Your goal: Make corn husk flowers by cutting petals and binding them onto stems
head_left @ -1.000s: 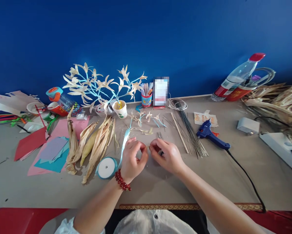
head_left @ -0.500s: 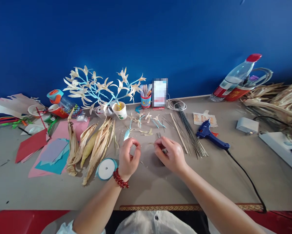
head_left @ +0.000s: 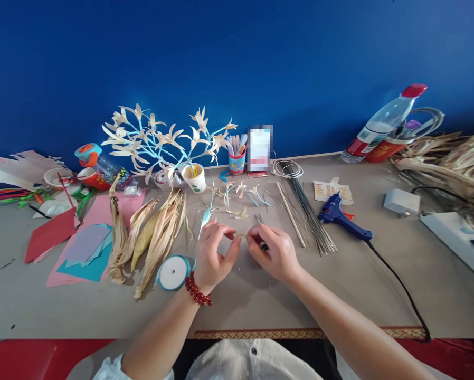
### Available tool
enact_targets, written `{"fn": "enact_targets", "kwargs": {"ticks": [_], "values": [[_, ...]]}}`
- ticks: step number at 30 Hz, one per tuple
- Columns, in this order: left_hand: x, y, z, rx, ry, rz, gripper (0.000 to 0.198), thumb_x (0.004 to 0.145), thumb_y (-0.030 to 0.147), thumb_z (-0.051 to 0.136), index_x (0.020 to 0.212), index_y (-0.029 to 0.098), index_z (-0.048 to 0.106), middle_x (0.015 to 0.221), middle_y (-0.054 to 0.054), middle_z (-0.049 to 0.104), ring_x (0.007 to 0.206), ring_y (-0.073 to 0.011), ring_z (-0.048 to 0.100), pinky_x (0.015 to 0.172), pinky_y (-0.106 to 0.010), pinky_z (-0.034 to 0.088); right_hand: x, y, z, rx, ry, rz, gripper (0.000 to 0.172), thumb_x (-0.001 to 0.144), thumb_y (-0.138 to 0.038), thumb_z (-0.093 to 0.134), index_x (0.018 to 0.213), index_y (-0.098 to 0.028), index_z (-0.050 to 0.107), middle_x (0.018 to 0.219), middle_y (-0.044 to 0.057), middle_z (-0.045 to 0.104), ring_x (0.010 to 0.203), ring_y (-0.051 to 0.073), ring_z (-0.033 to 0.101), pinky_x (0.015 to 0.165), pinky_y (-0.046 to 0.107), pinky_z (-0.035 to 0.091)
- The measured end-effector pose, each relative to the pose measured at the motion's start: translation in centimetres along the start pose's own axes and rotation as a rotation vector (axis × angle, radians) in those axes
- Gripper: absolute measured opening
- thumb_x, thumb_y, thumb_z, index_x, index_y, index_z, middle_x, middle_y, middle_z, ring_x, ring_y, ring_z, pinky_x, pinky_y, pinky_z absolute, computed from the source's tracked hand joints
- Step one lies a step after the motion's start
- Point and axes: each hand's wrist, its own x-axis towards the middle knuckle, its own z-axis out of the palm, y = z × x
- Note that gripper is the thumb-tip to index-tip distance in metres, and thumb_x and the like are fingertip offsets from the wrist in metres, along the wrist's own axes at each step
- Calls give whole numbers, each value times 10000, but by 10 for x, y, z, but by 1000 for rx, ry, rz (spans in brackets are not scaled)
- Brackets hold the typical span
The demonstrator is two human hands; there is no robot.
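A small pale strip, looking like corn husk (head_left: pixel 242 236), spans the short gap between my two hands. My right hand (head_left: pixel 276 250) is closed in a pinch on its right end. The thumb and index finger of my left hand (head_left: pixel 215 256) close on its left end, and a red bead bracelet circles that wrist. Under my right hand lies a tool with two thin metal prongs (head_left: pixel 258 218), its dark part mostly covered. Just beyond my hands are loose husk petals (head_left: pixel 242 213) and small husk flowers on blue stems (head_left: pixel 254 194). A light-blue ribbon spool (head_left: pixel 172 273) lies left of my left wrist.
Dried corn husks (head_left: pixel 158 237) and coloured paper (head_left: pixel 88 250) lie to the left. Husk flowers stand in a paper cup (head_left: pixel 193 178) behind. On the right are thin wires (head_left: pixel 310 211), a wooden stick (head_left: pixel 291 215), a blue glue gun (head_left: pixel 345 219) with its cord, and a power strip (head_left: pixel 453 240).
My left hand has moved slightly right and its fingers have spread towards my right hand. The pale strip now shows between the hands. My right hand has shifted slightly.
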Motion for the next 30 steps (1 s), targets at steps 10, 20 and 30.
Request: {"fn": "enact_targets", "kwargs": {"ticks": [10,20,30], "values": [[-1,2,3,37,34,12,149,875,87,539,807,219,532,704,24,596,697,-150,585,1029,-430,455,3,9,-11,6,29,128,110,884,-199,518,776,-202,539,667,2,572,608,137,527,605,247,396],[-5,-6,1,40,93,189,283,892,58,554,1087,250,626,945,-31,707,903,-184,668,1049,-476,435,4,3,0,1265,-440,676,251,903,-420,634,870,-186,549,728,12,651,545,110,583,479,215,520],[1,-3,-9,-553,-270,-271,151,938,253,462,888,190,589,910,-57,602,962,-223,580,897,-364,453,3,10,-7,1061,-432,545,258,883,-403,667,848,-158,596,693,2,625,560,93,557,518,199,514]]}}
